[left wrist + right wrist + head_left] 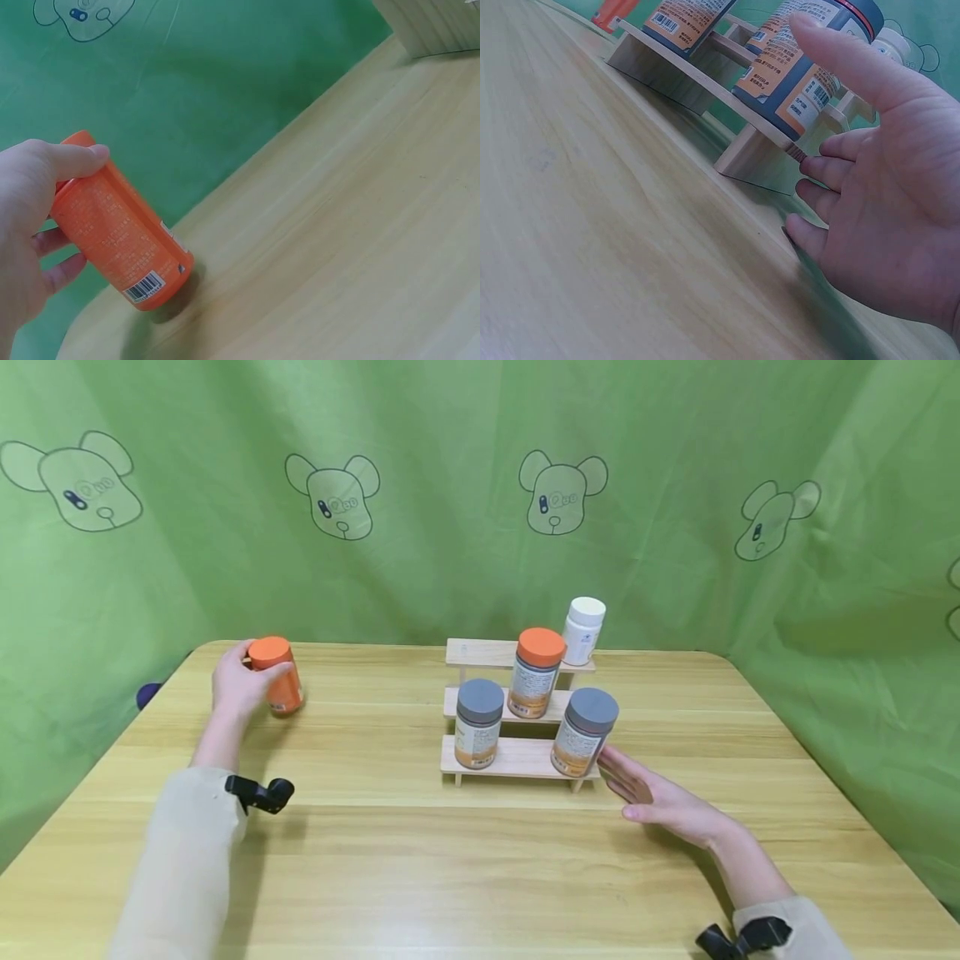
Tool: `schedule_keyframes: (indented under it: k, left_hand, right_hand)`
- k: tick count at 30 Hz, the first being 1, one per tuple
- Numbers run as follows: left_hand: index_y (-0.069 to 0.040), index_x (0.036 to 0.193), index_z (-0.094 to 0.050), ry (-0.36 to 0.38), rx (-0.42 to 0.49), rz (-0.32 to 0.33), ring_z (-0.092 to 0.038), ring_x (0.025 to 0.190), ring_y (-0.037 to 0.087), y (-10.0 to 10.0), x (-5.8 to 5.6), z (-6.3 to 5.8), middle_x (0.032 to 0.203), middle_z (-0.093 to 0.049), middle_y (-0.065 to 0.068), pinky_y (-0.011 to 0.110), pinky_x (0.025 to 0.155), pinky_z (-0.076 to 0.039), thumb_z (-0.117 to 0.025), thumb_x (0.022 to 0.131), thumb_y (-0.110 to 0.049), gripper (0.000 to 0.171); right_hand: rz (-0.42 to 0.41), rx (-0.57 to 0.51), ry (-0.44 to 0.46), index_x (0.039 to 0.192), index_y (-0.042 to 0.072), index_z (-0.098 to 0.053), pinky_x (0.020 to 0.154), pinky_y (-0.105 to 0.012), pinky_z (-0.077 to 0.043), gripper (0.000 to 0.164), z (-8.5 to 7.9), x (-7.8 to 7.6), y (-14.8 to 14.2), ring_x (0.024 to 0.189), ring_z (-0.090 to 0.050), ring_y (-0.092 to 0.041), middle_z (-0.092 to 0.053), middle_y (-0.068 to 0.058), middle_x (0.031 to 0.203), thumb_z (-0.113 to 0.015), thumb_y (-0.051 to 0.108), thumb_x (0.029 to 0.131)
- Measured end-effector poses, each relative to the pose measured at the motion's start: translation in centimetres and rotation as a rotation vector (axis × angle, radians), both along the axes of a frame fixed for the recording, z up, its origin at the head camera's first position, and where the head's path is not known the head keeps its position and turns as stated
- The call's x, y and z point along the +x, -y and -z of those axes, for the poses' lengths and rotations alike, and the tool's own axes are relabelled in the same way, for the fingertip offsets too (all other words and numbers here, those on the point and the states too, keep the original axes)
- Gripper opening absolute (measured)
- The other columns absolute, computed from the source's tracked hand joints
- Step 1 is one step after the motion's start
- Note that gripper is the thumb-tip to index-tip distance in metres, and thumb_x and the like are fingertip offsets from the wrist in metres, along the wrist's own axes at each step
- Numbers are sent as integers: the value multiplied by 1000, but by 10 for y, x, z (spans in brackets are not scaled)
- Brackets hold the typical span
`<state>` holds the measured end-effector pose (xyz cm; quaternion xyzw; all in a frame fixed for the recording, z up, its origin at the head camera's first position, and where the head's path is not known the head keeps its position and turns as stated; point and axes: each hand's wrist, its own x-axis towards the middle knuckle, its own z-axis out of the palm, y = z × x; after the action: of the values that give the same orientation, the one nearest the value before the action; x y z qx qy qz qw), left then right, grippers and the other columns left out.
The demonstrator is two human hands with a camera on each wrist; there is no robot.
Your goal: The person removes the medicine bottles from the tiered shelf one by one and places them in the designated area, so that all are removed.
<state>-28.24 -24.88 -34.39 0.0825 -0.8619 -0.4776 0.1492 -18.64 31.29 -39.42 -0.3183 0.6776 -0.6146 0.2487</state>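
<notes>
At the far left of the table, my left hand (238, 687) grips an orange bottle (286, 692) near its orange lid. The left wrist view shows the thumb across the top of this bottle (124, 232) and its barcode low on the side. I cannot tell whether its base touches the table. My right hand (671, 803) holds nothing, its fingers extended beside the right end of a three-step wooden rack (517, 757). In the right wrist view the fingertips (810, 163) are at the rack's lower step, near a grey-lidded jar (791, 82); contact is unclear.
Two grey-lidded jars (478, 728) stand on the rack's front step, left and right. An orange-lidded jar (533, 681) is on the middle step, and a white bottle (582, 633) on the top one. Green cloth (450, 543) hangs behind the wooden table (420, 860).
</notes>
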Motion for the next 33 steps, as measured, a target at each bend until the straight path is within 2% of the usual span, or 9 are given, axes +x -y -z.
schedule_keyframes:
  k: [10, 22, 25, 30, 33]
  left_hand:
    - [0, 138, -38, 11, 10, -8, -43, 120, 35, -5, -2, 6, 134, -44, 22, 46, 100, -36, -67, 85, -23, 64]
    - [0, 141, -33, 26, 59, -4, -38, 125, 36, -6, 0, 6, 138, -39, 22, 46, 103, -33, -66, 86, -22, 68]
    - [1, 143, -26, 29, 72, 3, -35, 127, 36, -6, -1, 7, 142, -34, 22, 46, 105, -30, -65, 86, -24, 73]
    - [2, 146, -14, 33, 82, 8, -29, 131, 36, -6, 0, 9, 146, -26, 24, 45, 107, -27, -64, 87, -26, 81]
    - [1, 146, -13, 36, 99, 3, -29, 132, 35, -7, 0, 8, 146, -25, 23, 44, 107, -27, -64, 87, -28, 83]
  right_hand:
    - [0, -7, -1, 143, -4, 12, 105, -16, -16, 81, 2, 0, 0, 134, -17, 0, 20, -28, 145, -50, 1, 92]
    - [5, 1, 2, 144, -3, 12, 105, -15, -16, 81, 0, 0, 0, 134, -17, 0, 20, -27, 145, -50, 1, 92]
    - [12, 12, 5, 144, -2, 12, 105, -15, -16, 81, -1, 1, 0, 136, -11, -9, 19, -26, 146, -51, 2, 92]
    - [18, 23, 8, 145, -2, 11, 105, -16, -16, 81, -1, 1, 0, 134, 5, -34, 19, -26, 147, -50, 3, 93]
    - [21, 28, 7, 144, -2, 11, 105, -16, -16, 80, -1, 1, 0, 132, 9, -40, 19, -26, 147, -50, 3, 93]
